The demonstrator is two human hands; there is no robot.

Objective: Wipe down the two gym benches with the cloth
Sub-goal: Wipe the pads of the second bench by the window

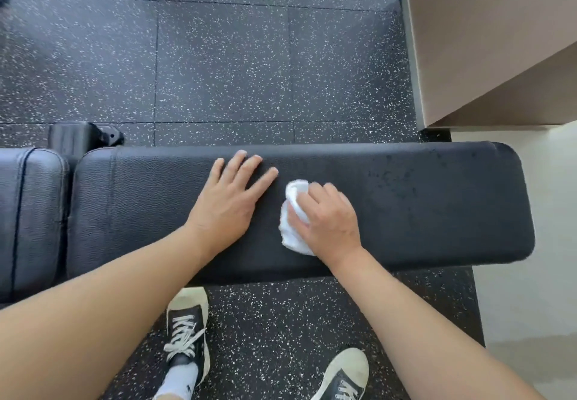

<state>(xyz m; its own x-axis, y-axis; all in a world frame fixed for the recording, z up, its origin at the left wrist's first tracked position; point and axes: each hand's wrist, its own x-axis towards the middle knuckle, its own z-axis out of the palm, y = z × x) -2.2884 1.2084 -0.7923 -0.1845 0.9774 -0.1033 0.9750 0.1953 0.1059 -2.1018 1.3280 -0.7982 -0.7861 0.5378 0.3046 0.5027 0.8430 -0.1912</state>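
Cloth [292, 212]: bunched, mid-bench [421, 206], under right hand [327, 221].
Right hand: fingers curled, gripping cloth to press it down.
Left hand [228, 196]: flat, fingers spread, holding nothing; likely bracing.
Wet patches: right end.

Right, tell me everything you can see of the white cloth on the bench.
The small white cloth looks like soft terry fabric, bunched into a crumpled wad rather than spread flat. It lies on the long black textured bench pad, near its middle. The right hand grips it, fingers curled over it, hiding its right part. The left hand rests flat beside it, apart.
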